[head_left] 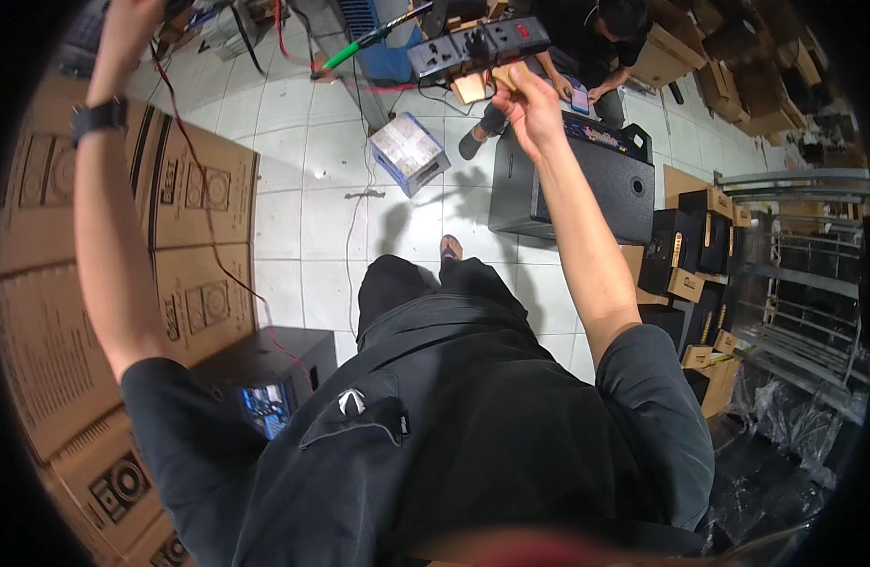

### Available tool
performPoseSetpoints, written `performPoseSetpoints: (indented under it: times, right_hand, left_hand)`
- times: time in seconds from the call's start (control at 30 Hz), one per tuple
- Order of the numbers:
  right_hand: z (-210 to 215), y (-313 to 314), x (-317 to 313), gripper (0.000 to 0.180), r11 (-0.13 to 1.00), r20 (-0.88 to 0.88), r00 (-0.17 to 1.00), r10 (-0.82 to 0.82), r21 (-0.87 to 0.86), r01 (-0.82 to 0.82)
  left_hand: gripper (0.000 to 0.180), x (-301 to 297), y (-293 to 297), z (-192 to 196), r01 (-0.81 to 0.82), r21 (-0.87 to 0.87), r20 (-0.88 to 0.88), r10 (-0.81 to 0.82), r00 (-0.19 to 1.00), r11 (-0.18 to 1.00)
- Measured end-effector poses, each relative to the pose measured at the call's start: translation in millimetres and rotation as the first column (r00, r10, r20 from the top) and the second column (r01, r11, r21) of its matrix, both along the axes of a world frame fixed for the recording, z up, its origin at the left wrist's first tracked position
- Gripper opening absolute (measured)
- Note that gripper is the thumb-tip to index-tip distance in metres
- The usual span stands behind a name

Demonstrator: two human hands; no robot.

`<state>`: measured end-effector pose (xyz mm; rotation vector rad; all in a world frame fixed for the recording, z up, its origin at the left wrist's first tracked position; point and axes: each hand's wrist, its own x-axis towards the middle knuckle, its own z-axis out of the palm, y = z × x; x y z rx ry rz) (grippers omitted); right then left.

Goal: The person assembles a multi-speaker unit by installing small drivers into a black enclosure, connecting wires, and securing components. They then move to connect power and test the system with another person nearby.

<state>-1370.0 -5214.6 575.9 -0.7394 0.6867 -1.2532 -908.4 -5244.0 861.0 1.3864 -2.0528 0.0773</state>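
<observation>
The right hand (528, 102), raised overhead, grips a wooden block under a dark power strip (479, 44). The strip looks rigid and light; its long body is the safest hold. The left hand (123, 24) is raised by a thin red wire (204, 198); its fingers cannot be made out.

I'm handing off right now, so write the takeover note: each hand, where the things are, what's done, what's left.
Right hand: raised, gripping the light wooden block under the black multi-socket power strip.
Left hand: raised at the frame edge by the thin red wire; grip not visible.
Black speaker cabinet stands on the white tiled floor.
Done: strip lifted.
Left: no plug visible in its sockets.
</observation>
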Motion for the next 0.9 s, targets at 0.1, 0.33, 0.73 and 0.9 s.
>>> performPoseSetpoints:
  times: [0.1,0.33,0.73,0.9]
  right_hand:
    - [-36,-36,4,0.025,0.999,0.030,1.000,-0.010,0.032,0.009]
    - [-130,-62,15,0.029,0.973,0.052,0.990,-0.134,0.198,0.122]
    - [-350,-142,22,0.022,0.866,0.027,0.977,-0.213,0.469,0.176]
    - [-476,-179,19,0.025,0.840,0.017,0.990,-0.138,0.532,0.108]
  left_hand:
    - [0.027,4,-50,-95,0.145,0.095,-0.054,-0.140,0.989,0.985]
    - [0.021,-5,-127,-281,0.167,0.578,-0.145,-0.101,0.984,0.798]
    - [0.018,-58,-218,-520,0.270,0.770,-0.409,0.122,0.904,0.579]
    - [0.020,-66,-214,-616,0.084,0.828,-0.311,0.329,0.892,0.555]
